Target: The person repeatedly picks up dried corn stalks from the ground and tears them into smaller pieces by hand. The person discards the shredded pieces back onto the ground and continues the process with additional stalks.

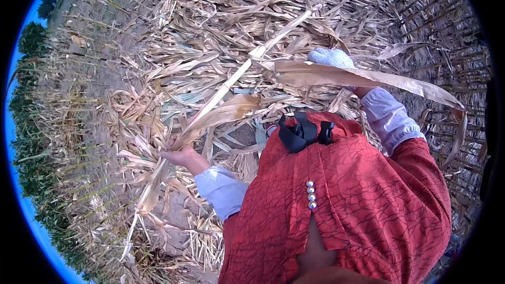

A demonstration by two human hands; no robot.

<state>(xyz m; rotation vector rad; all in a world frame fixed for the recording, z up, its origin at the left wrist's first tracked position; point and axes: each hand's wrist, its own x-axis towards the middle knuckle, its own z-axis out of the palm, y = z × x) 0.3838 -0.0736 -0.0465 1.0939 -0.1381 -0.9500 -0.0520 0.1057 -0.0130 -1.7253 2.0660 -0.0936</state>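
Observation:
My left hand (pixel 179 154), bare, is closed round the lower part of a dry corn stalk (pixel 238 74) with pale leaves on it. The stalk slants from that hand up and to the right, over a layer of dry corn stalks and husks (pixel 221 19). My right hand (pixel 333 59) wears a light-coloured knitted glove. A long dry corn leaf (pixel 371 77) passes across the wrist and partly hides the hand. Its fingers are hidden, so I cannot tell whether it holds anything.
Cut stalks stand in stubble rows (pixel 446 12) at the right and on the left. Green plants (pixel 35 165) and trees line the far left edge. Bare soil (pixel 173 240) with scattered straw shows near the lower left. A black strap (pixel 298 132) with a buckle lies on the red garment.

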